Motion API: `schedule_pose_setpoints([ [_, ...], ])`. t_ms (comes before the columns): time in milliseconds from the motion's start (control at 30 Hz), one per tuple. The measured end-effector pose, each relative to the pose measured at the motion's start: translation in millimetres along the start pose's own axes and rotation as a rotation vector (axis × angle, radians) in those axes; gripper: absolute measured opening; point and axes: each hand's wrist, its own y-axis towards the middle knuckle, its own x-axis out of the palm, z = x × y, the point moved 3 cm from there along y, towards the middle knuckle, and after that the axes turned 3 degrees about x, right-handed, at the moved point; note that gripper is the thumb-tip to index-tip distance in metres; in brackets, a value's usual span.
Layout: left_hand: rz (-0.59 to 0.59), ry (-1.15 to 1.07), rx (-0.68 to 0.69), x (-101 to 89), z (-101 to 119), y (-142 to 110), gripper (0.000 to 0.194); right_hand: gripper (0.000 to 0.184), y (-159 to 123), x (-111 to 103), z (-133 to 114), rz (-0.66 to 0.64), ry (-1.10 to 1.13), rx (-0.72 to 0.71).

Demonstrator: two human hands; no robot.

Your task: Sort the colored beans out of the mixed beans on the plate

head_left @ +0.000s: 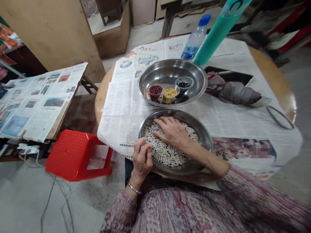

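Observation:
A wide metal bowl [206, 142] in front of me holds a mix of white grains [167, 153] with yellow and dark pieces in it. My right hand [173, 134] lies on the grains with its fingers spread. At the bowl's left rim, my left hand [141, 158] is raised with its fingers curled in; anything between the fingertips is too small to make out. Behind stands a second metal bowl [157, 72]. Inside it are clear plastic cups of red beans [155, 89], yellow beans [170, 93] and black beans [183, 85], with loose dark pieces around them.
Newspaper [119, 119] covers the round table. A water bottle [195, 40], a teal cylinder [216, 37], a grey bundled bag [233, 90] and a dark strap loop [279, 118] lie beyond the bowls. A red stool [70, 155] and a newspaper-covered side table [41, 97] stand left.

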Motion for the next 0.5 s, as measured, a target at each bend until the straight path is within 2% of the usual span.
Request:
schedule_pose_setpoints([
  [67,0.005,-0.002,0.005,0.0,1,0,0.024,0.042,3,4,-14,-0.035,0.056,-0.094],
  [167,0.029,0.011,-0.007,-0.5,1,0,0.022,0.023,0,9,-30,-0.136,0.172,-0.279],
  [267,0.036,0.02,-0.019,-0.9,1,-1,0.021,0.011,-12,9,-31,-0.211,0.235,-0.424],
  [367,0.019,0.019,-0.027,-0.5,1,-2,0.021,0.017,-27,1,-10,-0.221,0.148,-0.443],
  [500,0.012,0.025,-0.034,0.0,0,-3,0.02,0.018,-41,-16,34,-0.176,0.081,-0.328],
])
